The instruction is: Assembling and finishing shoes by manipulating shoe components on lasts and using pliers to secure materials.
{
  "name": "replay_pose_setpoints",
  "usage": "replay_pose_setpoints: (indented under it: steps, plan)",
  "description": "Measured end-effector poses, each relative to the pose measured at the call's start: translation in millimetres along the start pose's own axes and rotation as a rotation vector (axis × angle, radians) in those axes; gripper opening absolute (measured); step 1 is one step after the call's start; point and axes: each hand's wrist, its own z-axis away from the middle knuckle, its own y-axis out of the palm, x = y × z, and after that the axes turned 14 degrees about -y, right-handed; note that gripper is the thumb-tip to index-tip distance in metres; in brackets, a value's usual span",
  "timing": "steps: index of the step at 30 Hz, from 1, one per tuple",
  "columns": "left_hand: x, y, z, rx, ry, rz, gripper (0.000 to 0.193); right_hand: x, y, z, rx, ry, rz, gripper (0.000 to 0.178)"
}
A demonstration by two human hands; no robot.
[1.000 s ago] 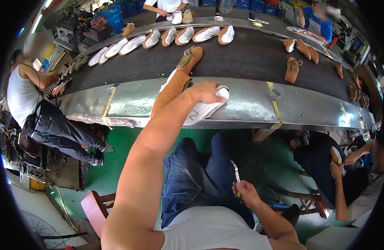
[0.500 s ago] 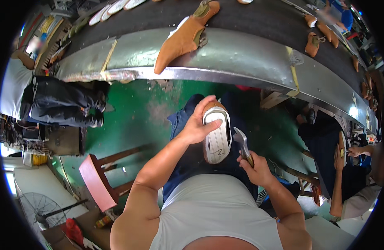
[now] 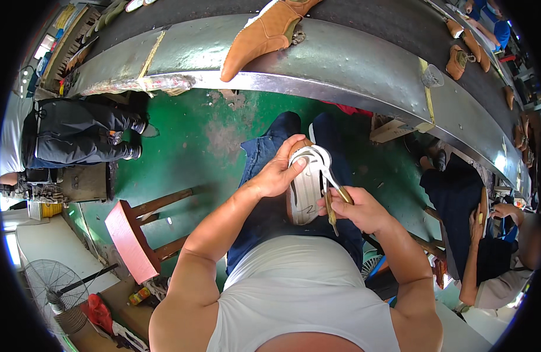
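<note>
My left hand point(image 3: 276, 175) is closed around the far end of a brown shoe point(image 3: 304, 196), its thumb pressed on the white sole. The shoe is held sole up over my lap, and a dark pen mark shows near its closer end. In my right hand point(image 3: 364, 210) is a pair of metal pincers point(image 3: 325, 156) with yellowish handles. Their rounded jaws lie at the far right edge of the sole, close to my left thumb. The handles are spread apart between my fingers. Whether the jaws grip the edge I cannot tell.
Ahead runs a metal-edged bench point(image 3: 341, 61) with a dark top; a brown shoe point(image 3: 261, 38) overhangs its edge. Several more brown shoes lie at far right. A pink-topped stool point(image 3: 128, 240) stands left, near a fan point(image 3: 54, 293). People are at both sides.
My right hand has brought the pincers up and left onto the sole's far edge, turning them so both handles show spread. My left hand keeps its hold on the shoe. The whole view has shifted slightly.
</note>
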Motion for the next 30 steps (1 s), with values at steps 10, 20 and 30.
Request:
replay_pose_setpoints:
  steps: [10, 20, 30]
  plan:
    - [20, -1, -13, -0.129, 0.024, 0.144, 0.048, -64, -18, -41, -0.179, -0.628, 1.042, 0.024]
    - [18, 0, -18, -0.157, -0.055, 0.251, 0.044, 5, -2, -17, -0.054, -0.242, 1.295, 0.021]
    - [33, 9, -11, -0.148, -0.150, 0.185, 0.055, -32, -10, -45, -0.115, -0.205, 0.948, 0.031]
